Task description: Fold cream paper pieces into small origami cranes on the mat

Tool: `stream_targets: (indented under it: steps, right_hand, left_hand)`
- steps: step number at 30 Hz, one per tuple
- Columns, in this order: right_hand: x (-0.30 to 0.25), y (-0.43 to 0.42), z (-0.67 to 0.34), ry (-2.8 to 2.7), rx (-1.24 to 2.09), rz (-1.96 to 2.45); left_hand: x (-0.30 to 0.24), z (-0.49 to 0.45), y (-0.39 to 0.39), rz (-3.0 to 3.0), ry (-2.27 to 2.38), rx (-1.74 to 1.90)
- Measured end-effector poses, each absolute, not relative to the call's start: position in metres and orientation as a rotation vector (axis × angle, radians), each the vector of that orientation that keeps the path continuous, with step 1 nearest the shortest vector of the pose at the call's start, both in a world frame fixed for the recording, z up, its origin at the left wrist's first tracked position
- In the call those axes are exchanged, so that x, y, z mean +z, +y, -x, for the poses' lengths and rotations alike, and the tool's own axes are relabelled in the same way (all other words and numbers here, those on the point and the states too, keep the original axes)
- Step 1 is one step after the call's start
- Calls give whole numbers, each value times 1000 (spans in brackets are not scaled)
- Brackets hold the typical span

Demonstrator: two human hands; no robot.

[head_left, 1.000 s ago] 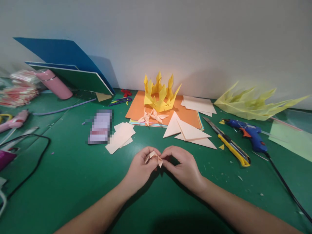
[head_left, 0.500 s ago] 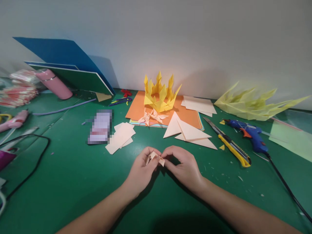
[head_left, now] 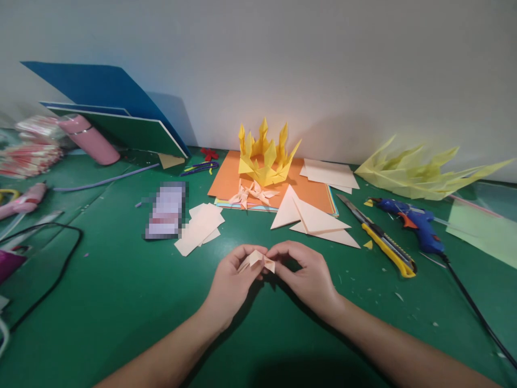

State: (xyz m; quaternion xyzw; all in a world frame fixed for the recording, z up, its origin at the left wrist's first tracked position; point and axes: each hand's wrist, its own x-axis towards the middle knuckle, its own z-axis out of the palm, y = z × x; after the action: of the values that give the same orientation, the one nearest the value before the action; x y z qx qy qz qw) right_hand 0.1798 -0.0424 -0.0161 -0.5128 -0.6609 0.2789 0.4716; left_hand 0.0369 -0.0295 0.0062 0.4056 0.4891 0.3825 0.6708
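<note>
Both hands meet over the green mat (head_left: 121,302) near its front middle. My left hand (head_left: 234,280) and my right hand (head_left: 305,275) each pinch a small folded piece of pale peach paper (head_left: 258,261) between thumb and fingertips. The fold sits just above the mat between the two hands. Behind them lie peach paper triangles (head_left: 315,220), a few peach paper slips (head_left: 201,226) and two small folded peach figures (head_left: 252,193) on an orange sheet (head_left: 230,180).
A yellow folded crown (head_left: 264,156) stands on the orange sheet. A yellow utility knife (head_left: 383,242) and blue glue gun (head_left: 412,222) with black cord lie to the right, pale yellow spiky paper (head_left: 420,172) behind. Blue and green boards (head_left: 117,116), a pink bottle (head_left: 91,139) and cables lie left.
The fingers have worked the small peach fold slightly; it has turned a little between the hands. Both hands stay in nearly the same place.
</note>
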Motion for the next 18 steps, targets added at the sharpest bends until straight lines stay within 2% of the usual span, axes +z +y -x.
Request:
stream_targets:
  steps: [11,18]
  right_hand:
    - [-16,-38,-183,-1487,816,1163]
    - [-14,-38,-185,-1618,673,1100]
  left_hand:
    - [5,-36,-31,-1046,1106,893]
    - [4,-36,-31,-1073,1100,905]
